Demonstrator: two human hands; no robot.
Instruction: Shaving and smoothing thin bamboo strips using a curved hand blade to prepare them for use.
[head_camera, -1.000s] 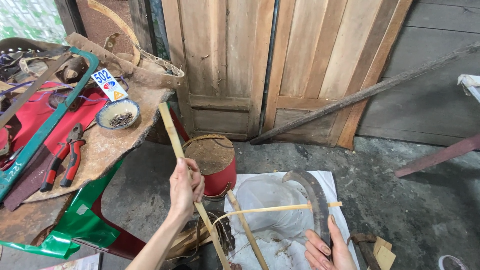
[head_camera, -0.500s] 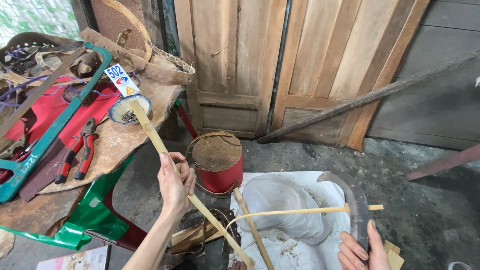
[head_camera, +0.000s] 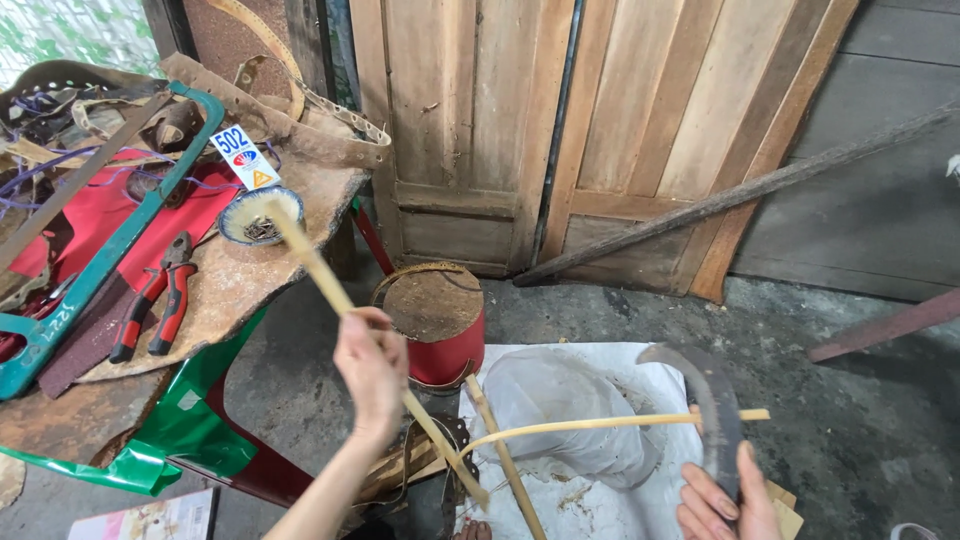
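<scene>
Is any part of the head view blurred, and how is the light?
Head view: the bamboo strip in the left hand is smeared by motion blur; the curved blade in the right hand stays sharp; soft even daylight, faint shadows, no glare.

Rustic workshop, pliers (head_camera: 152, 310), saw (head_camera: 95, 260), plank doors (head_camera: 590, 130)

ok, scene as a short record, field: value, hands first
left hand: grips a long bamboo strip, raised slantwise
right hand: holds a curved dark blade, tip up
below hands: thin bamboo sliver across a white sack
floor: red can with brown lid
bench, left: red-handled pliers, small dish, teal saw frame
behind: wooden doors
</scene>
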